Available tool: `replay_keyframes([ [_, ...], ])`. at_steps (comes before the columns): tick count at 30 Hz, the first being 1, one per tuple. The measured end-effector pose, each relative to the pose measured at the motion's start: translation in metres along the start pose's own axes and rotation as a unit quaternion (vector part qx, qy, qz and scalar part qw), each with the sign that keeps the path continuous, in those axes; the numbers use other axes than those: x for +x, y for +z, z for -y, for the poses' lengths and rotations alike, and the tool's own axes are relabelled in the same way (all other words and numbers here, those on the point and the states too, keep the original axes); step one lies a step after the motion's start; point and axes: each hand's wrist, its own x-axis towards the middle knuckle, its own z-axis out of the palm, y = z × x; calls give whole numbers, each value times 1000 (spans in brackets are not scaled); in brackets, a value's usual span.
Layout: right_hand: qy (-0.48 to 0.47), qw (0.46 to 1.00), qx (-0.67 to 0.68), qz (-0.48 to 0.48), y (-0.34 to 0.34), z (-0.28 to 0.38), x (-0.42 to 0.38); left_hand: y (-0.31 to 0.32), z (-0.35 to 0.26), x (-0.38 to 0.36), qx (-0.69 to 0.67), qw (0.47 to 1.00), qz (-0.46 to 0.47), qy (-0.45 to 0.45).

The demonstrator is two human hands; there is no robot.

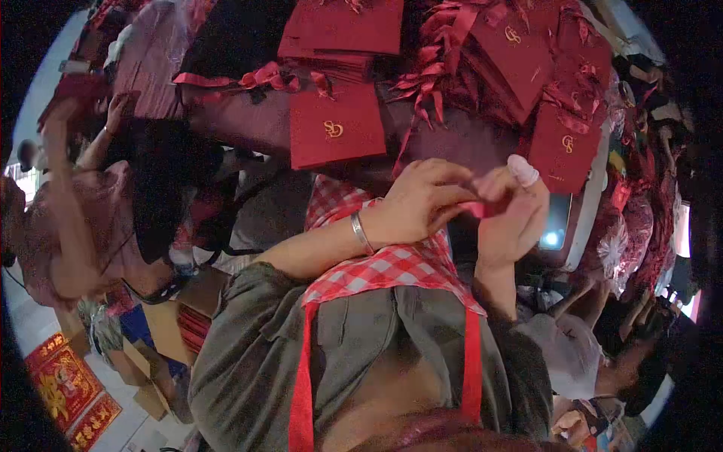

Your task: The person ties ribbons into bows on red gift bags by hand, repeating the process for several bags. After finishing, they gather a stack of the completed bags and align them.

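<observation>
My left hand (425,197), with a metal bracelet at the wrist, reaches across to the right, fingertips pinched on a short piece of red ribbon (473,209). Facing it, my right hand (518,215) is curled at the same ribbon; its fingers are partly blurred. A white finger cover (523,170) sits on one of its fingers. Just beyond the hands lies a flat red gift bag (337,126) with a gold monogram. To the right is another red bag (566,147) with the same kind of gold mark.
Stacked red bags (343,34) and bunches of looped red ribbon (440,45) cover the table. A lit phone (556,222) lies near its right edge. Other people work on both sides, including one person's arm (68,188) at left. Cardboard boxes (167,328) stand on the floor.
</observation>
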Motion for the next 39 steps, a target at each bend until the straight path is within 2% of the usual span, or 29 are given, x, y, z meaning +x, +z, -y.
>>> replay_keyframes([
  [1, 22, 996, -83, 6, -4, -1, -2, 0, -5, 5, -14, 998, -51, 27],
  [2, -46, 991, -126, -11, -3, -10, 4, -2, -4, 5, -16, 998, -51, 27],
  [3, -115, 979, -168, -27, -3, -18, 9, -4, -3, 3, -73, 996, -46, -36],
  [4, -96, 958, -268, -22, -15, -17, 12, -5, -2, 3, -130, 986, -40, -101],
  [5, -72, 960, -271, -25, -23, -19, 11, -5, -6, 1, -271, 935, -64, -221],
  [6, -47, 960, -273, -27, -32, -22, 9, -7, -7, 4, -336, 906, -95, -239],
  [7, -28, 936, -345, 56, -43, -14, 10, -10, -5, 7, -399, 871, -126, -255],
  [9, -22, 936, -331, 117, -36, -17, 1, -4, 3, 4, -383, 887, -126, -226],
  [10, -55, 924, -344, 158, -30, -17, 0, -5, 0, 3, -241, 956, -63, -153],
  [11, -40, 931, -325, 164, -23, -17, -2, -6, -3, 3, -90, 993, 1, -76],
  [12, -26, 937, -304, 171, -17, -17, -5, -4, -4, 2, -91, 993, 1, -77],
  [14, -32, 944, -289, 155, -16, -20, -11, 2, -6, 3, -58, 998, 13, -6],
  [16, 25, 941, -293, 167, -14, -17, -13, 2, -1, 0, -34, 999, 35, -19],
  [18, 18, 953, -272, 132, -9, -20, -16, 0, 0, -2, 54, 998, 35, -16],
  [20, 83, 977, -184, 68, -5, -17, -19, 3, 1, -2, 46, 998, 30, -10],
  [22, 80, 974, -192, 86, -3, -11, -19, 4, 3, -3, 40, 999, 27, -3],
  [25, 83, 982, -166, 40, 0, -13, -26, 4, 6, -4, 26, 999, 34, 0],
  [27, 94, 993, -66, 33, -1, -16, -32, -3, 11, -7, 5, 996, 87, 7],
  [28, 96, 993, -67, 33, -3, -15, -33, -12, 8, -8, 3, 996, 88, 6],
  [30, 108, 984, -124, 65, -11, -11, -34, -40, -1, -10, 89, 992, 86, -7],
  [32, 94, 981, -167, 41, -16, -21, -34, -73, 7, -18, 172, 984, 42, -13],
  [34, 113, 968, -214, 64, -22, -22, -30, -101, 17, -33, 281, 954, 24, -101],
  [36, 98, 971, -205, 71, -20, -19, -23, -119, 39, -51, 337, 927, 29, -161],
  [38, -5, 958, -275, 85, -13, -18, -15, -127, 42, -59, 356, 918, 33, -174],
  [39, 28, 953, -279, 117, -16, -18, -19, -128, 45, -62, 332, 927, 35, -171],
])
